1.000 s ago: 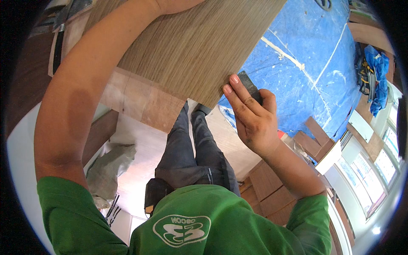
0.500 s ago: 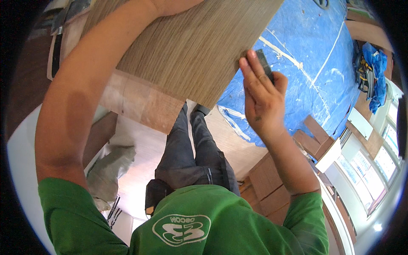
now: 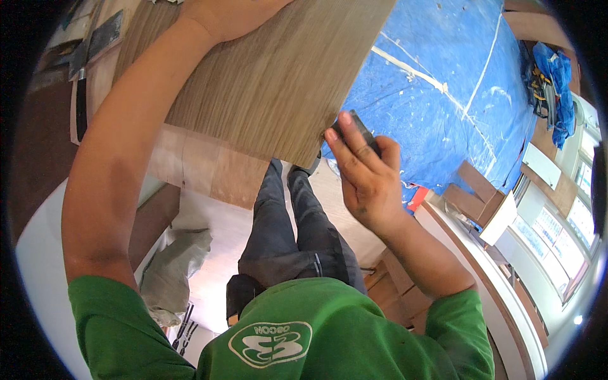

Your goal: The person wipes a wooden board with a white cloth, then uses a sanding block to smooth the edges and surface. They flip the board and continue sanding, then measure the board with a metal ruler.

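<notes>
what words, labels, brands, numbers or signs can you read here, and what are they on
Green shirt: one short word inside a white-outlined emblem, upside down; I won't copy it out.
Wood-grain panel, dark block, blue tarp: no lettering visible.
Windows at right: too small and blurred to tell.

The right hand [image 3: 372, 180] is holding a dark block [image 3: 363, 132] at the near-right edge of the wood-grain panel [image 3: 272, 88] — the left hand [image 3: 235, 16] is resting on its far part.
</notes>
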A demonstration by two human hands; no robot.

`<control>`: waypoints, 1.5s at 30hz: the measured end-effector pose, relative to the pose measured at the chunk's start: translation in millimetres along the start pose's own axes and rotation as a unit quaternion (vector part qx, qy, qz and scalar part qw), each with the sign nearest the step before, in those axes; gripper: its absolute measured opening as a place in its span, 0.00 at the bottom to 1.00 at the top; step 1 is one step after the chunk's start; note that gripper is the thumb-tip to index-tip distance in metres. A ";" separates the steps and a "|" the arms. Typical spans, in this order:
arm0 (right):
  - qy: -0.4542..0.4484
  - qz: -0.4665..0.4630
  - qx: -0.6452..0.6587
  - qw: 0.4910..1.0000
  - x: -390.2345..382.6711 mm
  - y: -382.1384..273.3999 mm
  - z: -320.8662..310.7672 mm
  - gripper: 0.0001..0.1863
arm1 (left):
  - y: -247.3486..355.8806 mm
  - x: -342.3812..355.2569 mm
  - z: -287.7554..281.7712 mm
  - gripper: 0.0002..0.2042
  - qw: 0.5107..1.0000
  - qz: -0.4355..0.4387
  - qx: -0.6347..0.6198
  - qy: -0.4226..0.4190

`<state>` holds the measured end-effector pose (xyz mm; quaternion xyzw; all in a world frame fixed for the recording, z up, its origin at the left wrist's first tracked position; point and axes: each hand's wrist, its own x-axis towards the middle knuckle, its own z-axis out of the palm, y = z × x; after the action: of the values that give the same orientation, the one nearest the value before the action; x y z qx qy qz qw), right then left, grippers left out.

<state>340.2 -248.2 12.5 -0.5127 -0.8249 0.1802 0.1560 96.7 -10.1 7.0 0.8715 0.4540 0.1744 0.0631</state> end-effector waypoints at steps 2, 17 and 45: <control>0.048 0.006 -0.028 0.998 18.3 14.3 2.1 0.33 | 0.4 -0.2 0.6 0.31 1.000 0.012 0.006 0.003; 0.127 0.061 -0.005 0.990 18.6 18.5 13.9 0.35 | -2.9 1.7 0.6 0.31 0.999 0.040 -0.001 0.021; -0.037 0.113 0.276 0.954 -56.6 -24.1 -3.9 0.35 | 9.1 2.9 -9.5 0.32 0.994 0.067 0.076 -0.036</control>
<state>347.0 -308.6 22.8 -0.5324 -0.6848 0.4360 0.2399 101.8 -13.5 19.0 0.9078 0.4042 0.1122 0.0010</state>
